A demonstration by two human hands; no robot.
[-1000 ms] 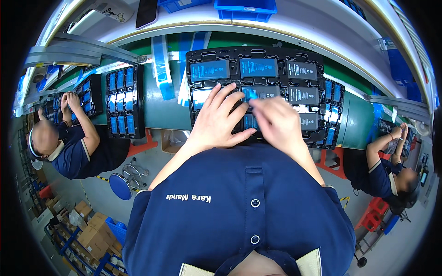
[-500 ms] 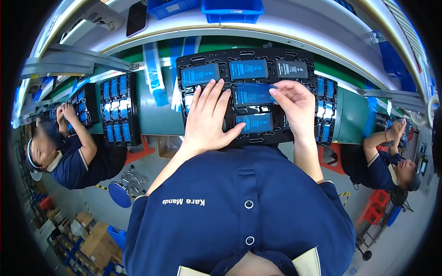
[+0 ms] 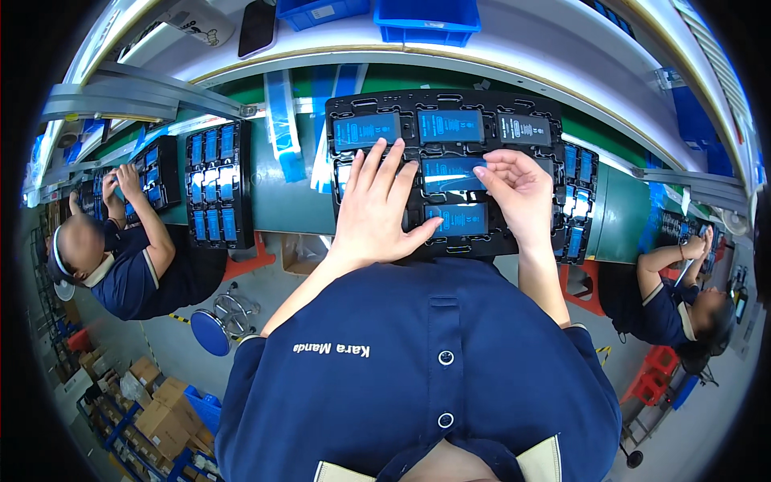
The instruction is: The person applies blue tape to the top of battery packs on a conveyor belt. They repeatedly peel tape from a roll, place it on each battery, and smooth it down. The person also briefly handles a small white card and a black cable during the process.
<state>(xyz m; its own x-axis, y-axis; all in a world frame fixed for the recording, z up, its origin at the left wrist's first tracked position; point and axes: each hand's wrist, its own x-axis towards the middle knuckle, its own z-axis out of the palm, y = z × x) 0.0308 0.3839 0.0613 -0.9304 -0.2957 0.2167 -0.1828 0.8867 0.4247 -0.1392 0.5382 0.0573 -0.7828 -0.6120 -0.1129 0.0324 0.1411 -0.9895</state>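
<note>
A black plastic tray [image 3: 450, 98] lies on the bench before me, holding several flat rectangular batteries in its pockets. Most have a blue face, like the upper middle battery [image 3: 450, 126]; the upper right one [image 3: 524, 128] looks dark grey. My left hand [image 3: 376, 201] rests open over the tray's left side, fingers spread, its thumb by the lower battery [image 3: 456, 219]. At the right end of the glossy centre battery [image 3: 451, 175], my right hand [image 3: 518, 193] is closed in a pinch on what appears to be its blue film. The fingers partly hide that end.
More filled trays stand at left [image 3: 218, 185] and right [image 3: 580, 181]. Clear-blue strips [image 3: 283, 120] lie behind the tray. The shelf above holds a phone [image 3: 257, 28] and blue bins [image 3: 427, 20]. One co-worker [image 3: 132, 257] sits at left, another [image 3: 671, 281] at right.
The whole view has shifted slightly, so the bench appears farther right. My right fingers stay pinched at the centre battery's right end, drawn slightly left and nearer me. My left hand keeps its place.
</note>
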